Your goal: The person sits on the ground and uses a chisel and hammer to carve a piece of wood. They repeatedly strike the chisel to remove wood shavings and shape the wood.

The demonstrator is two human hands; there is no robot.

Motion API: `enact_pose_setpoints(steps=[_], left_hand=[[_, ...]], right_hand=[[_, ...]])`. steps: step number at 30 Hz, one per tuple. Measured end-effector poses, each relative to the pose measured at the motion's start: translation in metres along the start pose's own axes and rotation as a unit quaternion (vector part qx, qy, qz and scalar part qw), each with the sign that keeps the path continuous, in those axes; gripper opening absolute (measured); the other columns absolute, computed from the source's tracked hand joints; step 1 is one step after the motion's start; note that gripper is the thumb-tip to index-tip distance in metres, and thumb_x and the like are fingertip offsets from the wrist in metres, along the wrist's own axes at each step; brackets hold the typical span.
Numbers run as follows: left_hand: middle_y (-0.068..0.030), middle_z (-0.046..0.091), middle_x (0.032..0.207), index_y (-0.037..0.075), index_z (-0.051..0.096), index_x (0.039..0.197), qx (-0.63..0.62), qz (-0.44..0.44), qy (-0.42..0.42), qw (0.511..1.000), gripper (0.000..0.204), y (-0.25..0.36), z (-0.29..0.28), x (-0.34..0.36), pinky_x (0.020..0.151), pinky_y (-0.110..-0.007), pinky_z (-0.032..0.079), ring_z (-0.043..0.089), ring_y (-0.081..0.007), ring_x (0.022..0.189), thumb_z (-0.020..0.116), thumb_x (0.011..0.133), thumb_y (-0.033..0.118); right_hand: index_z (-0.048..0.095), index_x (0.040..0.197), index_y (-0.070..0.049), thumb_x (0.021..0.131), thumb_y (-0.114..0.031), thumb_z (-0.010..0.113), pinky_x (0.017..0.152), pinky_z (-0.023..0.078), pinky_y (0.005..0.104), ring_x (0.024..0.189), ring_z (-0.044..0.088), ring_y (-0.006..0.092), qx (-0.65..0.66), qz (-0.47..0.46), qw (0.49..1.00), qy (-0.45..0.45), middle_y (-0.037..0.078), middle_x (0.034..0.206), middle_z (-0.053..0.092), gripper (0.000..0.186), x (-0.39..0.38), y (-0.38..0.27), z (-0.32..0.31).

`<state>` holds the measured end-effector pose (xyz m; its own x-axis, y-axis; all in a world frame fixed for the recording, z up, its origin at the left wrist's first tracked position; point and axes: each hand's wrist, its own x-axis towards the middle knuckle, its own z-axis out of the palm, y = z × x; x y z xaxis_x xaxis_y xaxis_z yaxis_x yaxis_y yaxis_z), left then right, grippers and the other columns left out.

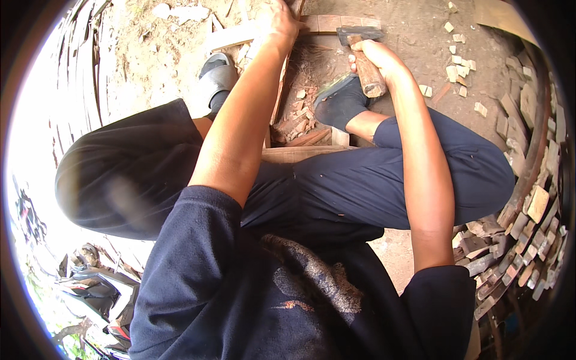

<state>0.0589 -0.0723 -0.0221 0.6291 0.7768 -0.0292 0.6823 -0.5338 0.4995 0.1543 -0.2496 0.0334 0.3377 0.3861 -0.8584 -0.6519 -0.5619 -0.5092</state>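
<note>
My right hand is closed round the wooden handle of a hammer. Its dark metal head is over the right end of a short wooden plank crossed by several lines. At the upper edge, my left hand is curled against a long, narrow wooden strip where it meets the crosswise plank; its fingertips are partly hidden. A pale piece of wood lies to the left of that hand. Between my feet is a wooden frame piece.
Small cut wood blocks are scattered on the dirt at the upper right. A large heap of offcuts fills the right side. Long thin sticks stand at the left. My sandalled feet flank wood chips.
</note>
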Motion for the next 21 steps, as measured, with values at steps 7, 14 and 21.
enact_pose_setpoints(steps=[7, 14, 21], left_hand=[[-0.0290, 0.053, 0.105, -0.003, 0.038, 0.115, -0.061, -0.070, -0.001, 0.996, 0.067, 0.009, -0.023, -0.008, 0.085, -0.047, 0.045, 0.054, -0.0437, 0.100, 0.077, 0.066, 0.023], [-0.0301, 0.052, 0.110, -0.005, 0.035, 0.118, -0.022, -0.060, 0.074, 0.995, 0.071, -0.033, -0.022, 0.005, 0.088, -0.044, 0.046, 0.054, -0.0430, 0.103, 0.075, 0.064, 0.019], [-0.0304, 0.052, 0.111, -0.007, 0.033, 0.121, -0.066, -0.065, -0.014, 0.996, 0.076, -0.020, -0.027, 0.003, 0.087, -0.045, 0.046, 0.053, -0.0430, 0.105, 0.075, 0.065, 0.021]], right_hand=[[0.046, 0.096, 0.001, 0.089, -0.011, 0.048, 0.051, 0.050, 0.0305, 0.055, 0.053, 0.0169, -0.023, -0.016, 1.000, -0.014, 0.009, 0.070, 0.054, 0.014, 0.001, 0.000, 0.003], [0.047, 0.095, 0.002, 0.088, -0.012, 0.048, 0.051, 0.051, 0.0314, 0.055, 0.054, 0.0182, -0.020, -0.028, 0.999, -0.016, 0.010, 0.070, 0.054, 0.015, 0.004, 0.001, 0.005], [0.049, 0.093, 0.002, 0.089, -0.013, 0.047, 0.052, 0.051, 0.0318, 0.056, 0.055, 0.0182, -0.022, -0.025, 0.999, 0.000, 0.010, 0.071, 0.055, 0.015, 0.002, 0.004, 0.003]])
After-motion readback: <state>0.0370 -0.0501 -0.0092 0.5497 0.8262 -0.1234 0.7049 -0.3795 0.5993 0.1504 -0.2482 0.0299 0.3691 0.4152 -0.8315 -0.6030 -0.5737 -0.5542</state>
